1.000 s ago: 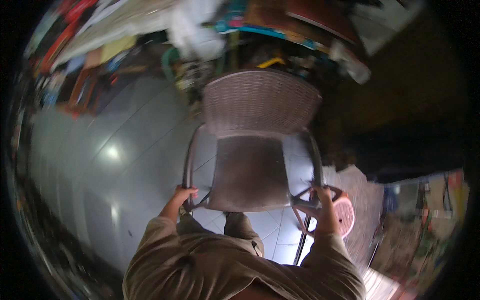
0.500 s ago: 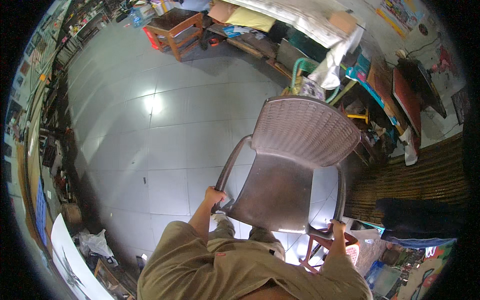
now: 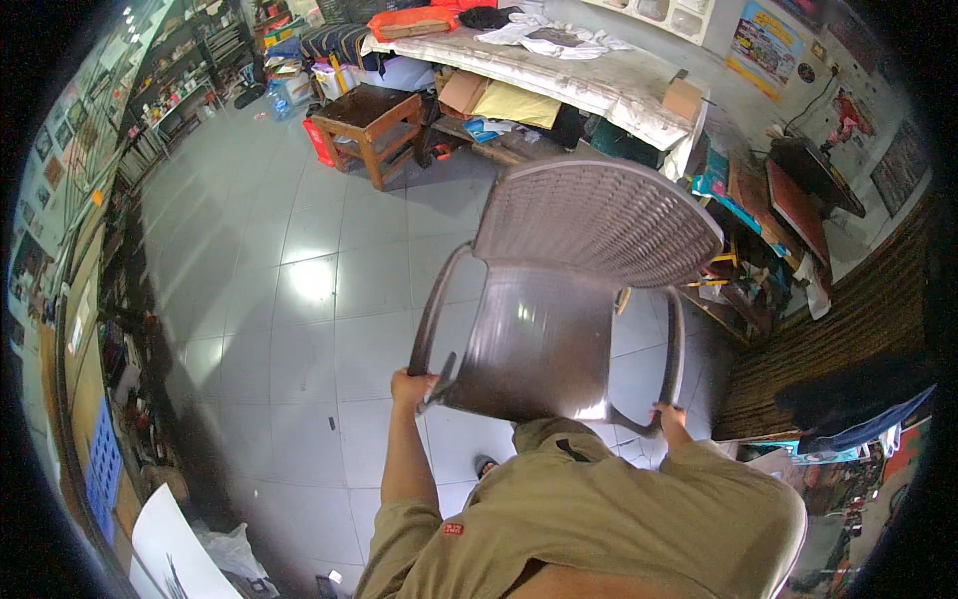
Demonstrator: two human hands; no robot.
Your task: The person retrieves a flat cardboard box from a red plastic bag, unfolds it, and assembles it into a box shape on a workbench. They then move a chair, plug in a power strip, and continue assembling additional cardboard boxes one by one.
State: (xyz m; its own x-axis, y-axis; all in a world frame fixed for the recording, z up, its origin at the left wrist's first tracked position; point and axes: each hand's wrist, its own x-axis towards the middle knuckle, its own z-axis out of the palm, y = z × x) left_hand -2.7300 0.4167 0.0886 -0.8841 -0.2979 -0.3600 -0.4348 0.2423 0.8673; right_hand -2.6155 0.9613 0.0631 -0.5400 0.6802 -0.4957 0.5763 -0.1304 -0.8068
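Observation:
A brown plastic armchair with a woven-pattern backrest is in front of me, its back on the far side and its seat toward my body. My left hand is closed round the front end of its left armrest. On the other side, my right hand grips the front of the right armrest. Both arms reach forward along the chair's sides. The feet of the chair are hidden, so I cannot tell whether they touch the floor.
Grey tiles cover the floor. A small wooden table stands far left of a long workbench piled with cloth. Boards lean at the right, near a ribbed brown panel. A white sheet stands lower left.
My view has tilted up and shows more of the workbench. The armchair, held in both hands, now stands in front of the workbench's near end and sits higher in view.

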